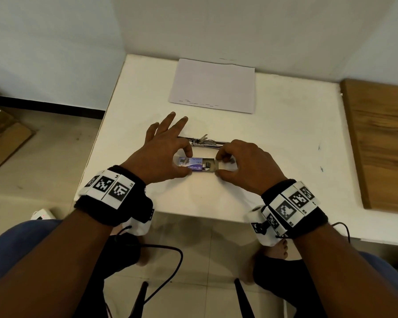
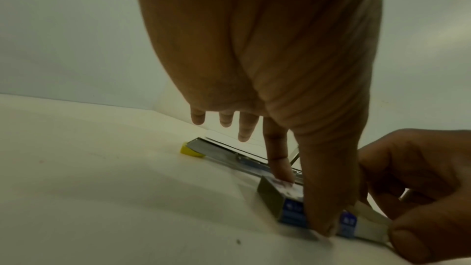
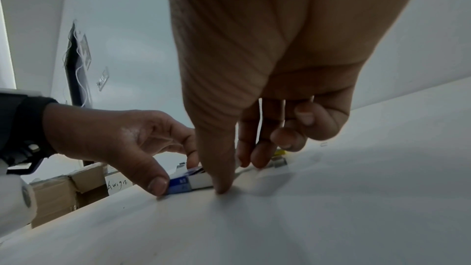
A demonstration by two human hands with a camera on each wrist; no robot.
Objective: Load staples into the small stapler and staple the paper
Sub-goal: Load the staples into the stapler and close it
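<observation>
A small staple box lies on the white table (image 1: 285, 138). Its blue sleeve (image 1: 194, 165) (image 2: 293, 209) (image 3: 179, 184) is pinched between the thumb and index finger of my left hand (image 1: 189, 163) (image 2: 305, 206), whose other fingers are spread. My right hand (image 1: 218, 165) (image 3: 233, 175) pinches the inner tray (image 1: 210, 166) (image 3: 201, 180), which is slid partly out to the right with staples showing inside. The metal stapler (image 1: 205, 142) (image 2: 224, 153) lies opened flat just behind both hands. The paper (image 1: 213, 86) rests at the far centre.
A small grey metal piece (image 1: 232, 160) (image 3: 279, 162) lies by my right fingers. A wooden board (image 1: 381, 143) adjoins the table's right side. Cardboard boxes (image 1: 7, 138) sit on the floor to the left. Walls close the table's back.
</observation>
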